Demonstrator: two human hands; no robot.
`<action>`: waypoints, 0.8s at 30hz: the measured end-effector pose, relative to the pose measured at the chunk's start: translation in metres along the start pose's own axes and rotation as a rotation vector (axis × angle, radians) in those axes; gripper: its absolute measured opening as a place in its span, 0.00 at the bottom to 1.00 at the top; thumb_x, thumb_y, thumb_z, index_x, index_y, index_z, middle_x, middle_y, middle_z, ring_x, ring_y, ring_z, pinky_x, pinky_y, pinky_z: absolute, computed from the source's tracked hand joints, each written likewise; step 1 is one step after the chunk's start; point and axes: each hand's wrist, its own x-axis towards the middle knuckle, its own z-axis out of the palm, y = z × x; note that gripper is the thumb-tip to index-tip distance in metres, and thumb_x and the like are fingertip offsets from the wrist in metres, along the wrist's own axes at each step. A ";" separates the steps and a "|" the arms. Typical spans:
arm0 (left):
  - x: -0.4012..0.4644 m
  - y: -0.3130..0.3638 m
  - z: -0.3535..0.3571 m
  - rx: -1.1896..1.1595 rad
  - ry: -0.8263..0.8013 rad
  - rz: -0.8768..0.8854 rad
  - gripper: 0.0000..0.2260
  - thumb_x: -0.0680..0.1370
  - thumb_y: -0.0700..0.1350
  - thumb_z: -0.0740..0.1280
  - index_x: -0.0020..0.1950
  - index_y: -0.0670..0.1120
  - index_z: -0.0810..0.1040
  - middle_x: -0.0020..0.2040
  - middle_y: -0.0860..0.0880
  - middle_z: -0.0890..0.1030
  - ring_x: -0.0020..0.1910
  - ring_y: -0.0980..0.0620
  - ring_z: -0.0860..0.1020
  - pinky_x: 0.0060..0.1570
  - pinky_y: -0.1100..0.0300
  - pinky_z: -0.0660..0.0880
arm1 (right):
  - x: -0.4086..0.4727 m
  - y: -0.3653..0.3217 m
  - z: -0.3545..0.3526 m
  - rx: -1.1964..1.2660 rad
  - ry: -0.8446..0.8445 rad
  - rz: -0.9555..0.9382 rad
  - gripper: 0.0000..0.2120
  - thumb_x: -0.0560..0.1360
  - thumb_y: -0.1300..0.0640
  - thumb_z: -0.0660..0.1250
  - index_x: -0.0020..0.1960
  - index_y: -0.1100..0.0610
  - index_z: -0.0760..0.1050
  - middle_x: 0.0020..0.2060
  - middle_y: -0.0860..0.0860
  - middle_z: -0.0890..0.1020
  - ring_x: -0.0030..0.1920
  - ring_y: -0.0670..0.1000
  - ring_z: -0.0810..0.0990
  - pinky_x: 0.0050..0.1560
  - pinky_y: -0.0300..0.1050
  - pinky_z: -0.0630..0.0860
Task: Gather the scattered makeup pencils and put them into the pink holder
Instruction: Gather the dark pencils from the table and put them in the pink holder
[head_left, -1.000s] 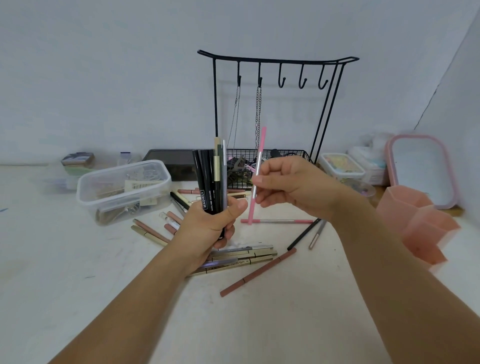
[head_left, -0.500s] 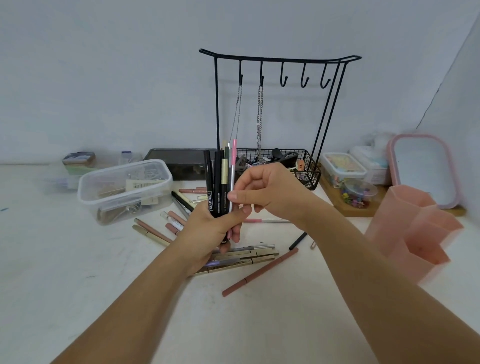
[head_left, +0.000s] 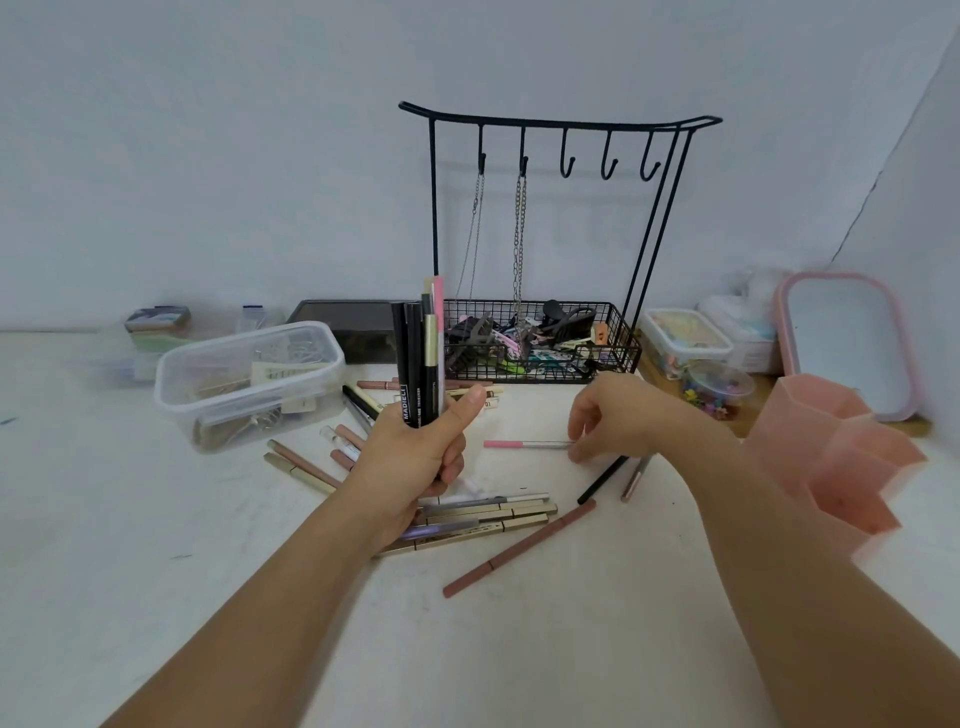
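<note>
My left hand (head_left: 415, 462) is closed around an upright bundle of makeup pencils (head_left: 421, 364), mostly black, with one gold and one pink. My right hand (head_left: 618, 415) is down at the table, thumb and fingertips pinching the silver end of a pink-and-silver pencil (head_left: 519, 444) that lies flat. Loose pencils lie around: a long brown one (head_left: 519, 556), a gold group (head_left: 488, 514) under my left wrist, a black one (head_left: 602, 480), and brown and gold ones (head_left: 301, 465) at the left. The pink holder (head_left: 831, 457) stands at the right, apart from both hands.
A clear plastic box (head_left: 249, 379) sits at the left. Behind the pencils stands a black wire stand (head_left: 540, 338) with hooks, chains and a basket of clips. A pink-rimmed mirror (head_left: 847, 338) and small lidded containers (head_left: 680, 338) are at the back right.
The pink pencil from my right hand has joined the bundle in my left hand. My right hand has dropped to the table onto another pink-and-silver pencil.
</note>
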 end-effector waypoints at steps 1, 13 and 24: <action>0.000 0.000 0.000 0.003 -0.001 -0.001 0.18 0.72 0.58 0.72 0.41 0.47 0.69 0.27 0.49 0.65 0.26 0.51 0.62 0.21 0.65 0.60 | 0.002 0.003 0.001 0.014 0.008 0.005 0.07 0.70 0.53 0.79 0.46 0.53 0.84 0.40 0.46 0.81 0.41 0.47 0.79 0.35 0.38 0.73; 0.000 -0.003 0.002 -0.040 -0.018 -0.012 0.11 0.81 0.52 0.68 0.47 0.44 0.80 0.28 0.49 0.67 0.27 0.52 0.64 0.22 0.64 0.60 | -0.014 -0.015 -0.023 0.706 0.102 -0.233 0.07 0.81 0.60 0.66 0.44 0.60 0.78 0.33 0.53 0.81 0.34 0.50 0.79 0.38 0.43 0.78; -0.004 -0.002 0.004 0.021 -0.135 0.019 0.15 0.66 0.54 0.77 0.39 0.46 0.78 0.29 0.48 0.72 0.25 0.53 0.68 0.21 0.64 0.62 | -0.021 -0.050 -0.011 0.924 -0.125 -0.438 0.08 0.78 0.63 0.69 0.50 0.69 0.79 0.40 0.60 0.85 0.39 0.52 0.83 0.44 0.43 0.82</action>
